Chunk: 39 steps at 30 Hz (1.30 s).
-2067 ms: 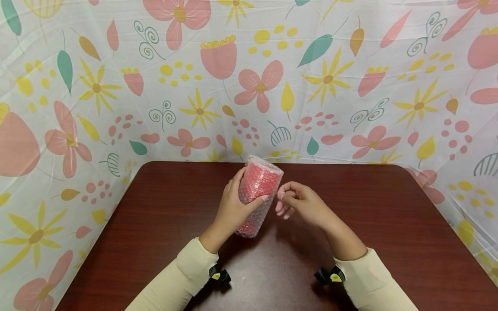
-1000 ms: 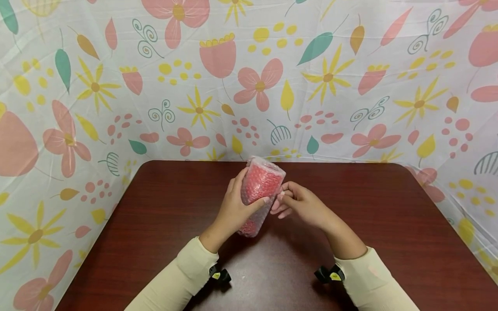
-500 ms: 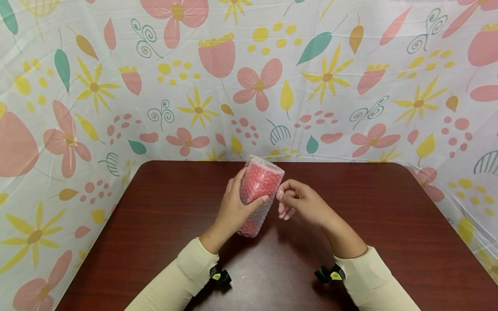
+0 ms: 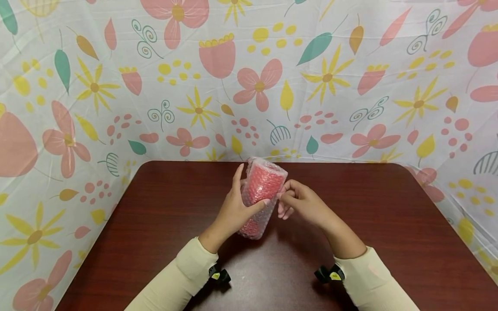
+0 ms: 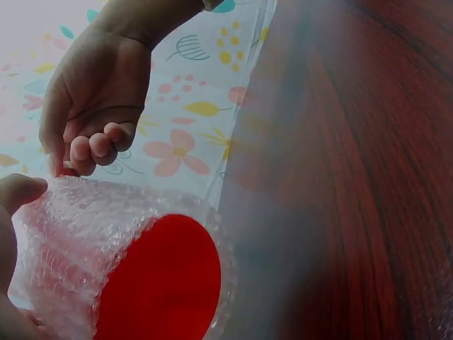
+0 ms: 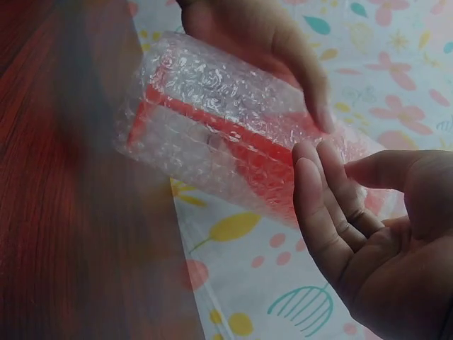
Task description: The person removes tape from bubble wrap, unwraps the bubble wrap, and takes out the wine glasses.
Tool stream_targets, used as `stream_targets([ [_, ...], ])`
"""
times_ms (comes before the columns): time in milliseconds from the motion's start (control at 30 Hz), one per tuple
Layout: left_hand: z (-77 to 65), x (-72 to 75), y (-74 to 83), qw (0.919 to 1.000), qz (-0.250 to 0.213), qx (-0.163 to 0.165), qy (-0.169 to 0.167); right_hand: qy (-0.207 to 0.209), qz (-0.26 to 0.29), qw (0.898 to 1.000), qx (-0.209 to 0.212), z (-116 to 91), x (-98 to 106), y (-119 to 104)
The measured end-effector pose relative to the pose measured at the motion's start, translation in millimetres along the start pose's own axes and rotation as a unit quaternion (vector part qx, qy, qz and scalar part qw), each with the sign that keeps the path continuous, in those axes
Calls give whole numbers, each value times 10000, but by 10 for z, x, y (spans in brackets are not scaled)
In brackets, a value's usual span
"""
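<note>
A red cylinder-like object [image 4: 265,183] wrapped in clear bubble wrap [image 4: 268,211] leans over the middle of the table. My left hand [image 4: 235,208] holds it from the left, thumb across its front and index finger raised off its side. On the right, thumb and index finger of my right hand [image 4: 305,205] pinch at the wrap's side edge, while the other fingers curl loosely. The left wrist view shows the red round end [image 5: 166,280] inside the wrap. Red bands and a pale part show through the bubble wrap [image 6: 205,92] in the right wrist view.
A dark reddish-brown table [image 4: 175,185] with rounded far corners lies beneath the hands. Behind it and along both sides hangs a white cloth [image 4: 288,52] printed with flowers and leaves. Small black devices [image 4: 219,275] are strapped at both wrists.
The wrapped object has shifted slightly right, toward the right hand. My left index finger has lifted from its side. The right fingertips moved in to the wrap, off it, then back.
</note>
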State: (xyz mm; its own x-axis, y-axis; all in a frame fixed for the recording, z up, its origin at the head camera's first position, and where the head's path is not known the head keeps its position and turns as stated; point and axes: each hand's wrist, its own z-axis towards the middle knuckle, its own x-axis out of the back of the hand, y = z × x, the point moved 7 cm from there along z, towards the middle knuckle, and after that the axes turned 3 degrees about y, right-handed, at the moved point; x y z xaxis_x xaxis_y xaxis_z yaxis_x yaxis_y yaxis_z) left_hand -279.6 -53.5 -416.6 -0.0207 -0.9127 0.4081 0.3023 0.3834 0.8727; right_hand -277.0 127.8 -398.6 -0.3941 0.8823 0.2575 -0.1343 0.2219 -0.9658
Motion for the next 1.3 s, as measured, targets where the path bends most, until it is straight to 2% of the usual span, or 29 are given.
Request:
stream_targets([
  [100,0,5,-21,9999,-16,143,24,34,20,10000,-36,-3,-5,-7],
  [400,23,-17,-27,9997,-61,230,-83,-27,-40,10000,-28,-14,-20,-24],
  [733,29,-12,-40,9999,-117,103,56,-345,136,9993,73,-29,-76,-14],
  [933,6,-12,-9,9996,-283,76,-34,-125,-12,9999,78,-15,-42,-5],
  [1133,17,20,-13,9984,-539,113,125,339,-237,9988,-280,-25,17,-1],
  [1300,18,28,13,9981,-574,53,223,427,-301,9983,-261,-35,27,-28],
])
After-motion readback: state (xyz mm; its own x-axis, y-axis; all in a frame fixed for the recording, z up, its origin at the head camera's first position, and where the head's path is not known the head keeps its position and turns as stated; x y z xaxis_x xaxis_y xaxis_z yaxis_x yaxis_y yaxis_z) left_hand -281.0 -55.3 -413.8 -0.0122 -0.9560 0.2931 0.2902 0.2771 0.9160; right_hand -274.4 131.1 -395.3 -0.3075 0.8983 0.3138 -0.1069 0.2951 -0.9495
